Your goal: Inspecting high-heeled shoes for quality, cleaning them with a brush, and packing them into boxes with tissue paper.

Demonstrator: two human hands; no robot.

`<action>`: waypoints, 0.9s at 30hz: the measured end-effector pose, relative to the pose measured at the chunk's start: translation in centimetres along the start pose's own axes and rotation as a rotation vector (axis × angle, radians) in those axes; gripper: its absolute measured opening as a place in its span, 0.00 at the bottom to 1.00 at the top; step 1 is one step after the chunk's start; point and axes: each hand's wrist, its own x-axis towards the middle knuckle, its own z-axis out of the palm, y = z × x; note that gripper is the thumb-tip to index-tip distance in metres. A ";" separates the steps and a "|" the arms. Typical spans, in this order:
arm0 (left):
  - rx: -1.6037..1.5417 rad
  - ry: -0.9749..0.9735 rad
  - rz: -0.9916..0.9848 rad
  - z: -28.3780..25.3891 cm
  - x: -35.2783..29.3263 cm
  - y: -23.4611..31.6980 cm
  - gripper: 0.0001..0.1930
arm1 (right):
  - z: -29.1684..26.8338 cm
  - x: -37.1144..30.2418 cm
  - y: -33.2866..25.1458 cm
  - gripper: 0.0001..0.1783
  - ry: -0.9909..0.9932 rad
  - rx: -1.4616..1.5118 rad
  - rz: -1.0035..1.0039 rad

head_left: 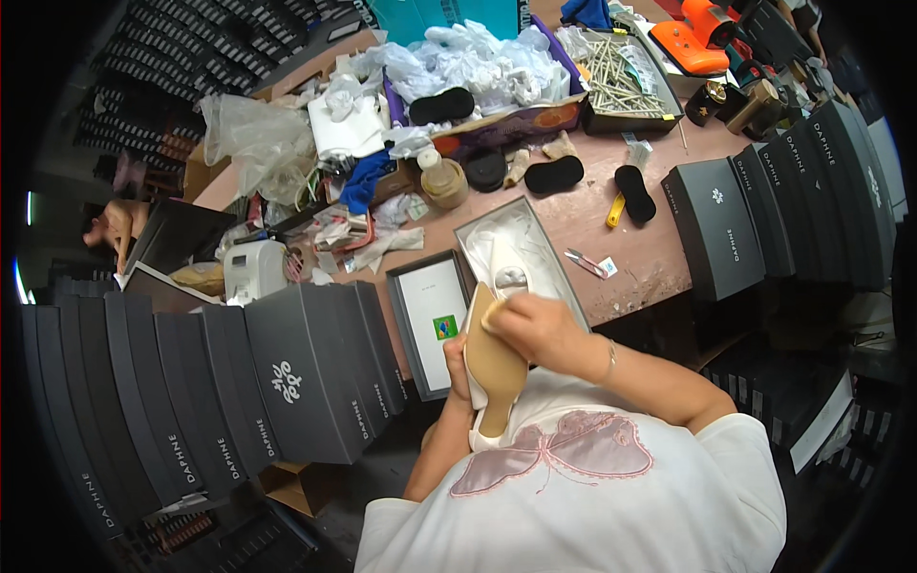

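Observation:
A white pointed-toe shoe (pixel 499 374) is held with its tan sole facing up and its toe pointing away from me. My left hand (pixel 458 374) is wrapped round the shoe's left side. Pinched in my right hand (pixel 543 331) is a small pale yellow pad (pixel 491 315), pressed to the sole near the toe; the fingers partly hide it. Just beyond, a second white shoe (pixel 508 253) lies in an open grey shoebox (pixel 573 298) with white tissue paper. The box lid (pixel 401 315) lies inside-up to the left, with a green card (pixel 445 328) in it.
Stacked dark shoeboxes stand at left (pixel 306 372) and right (pixel 716 224). Small scissors (pixel 585 260), a yellow cutter (pixel 616 210) and black oval pads (pixel 554 176) lie on the pink table (pixel 630 272). Farther back are a bottle (pixel 441 180), a carton of crumpled plastic (pixel 487 67) and an orange tape dispenser (pixel 693 43).

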 end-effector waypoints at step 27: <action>0.126 -0.020 0.153 2.5 0.5 1.0 0.35 | -1.8 1.5 5.8 0.06 0.038 0.278 0.504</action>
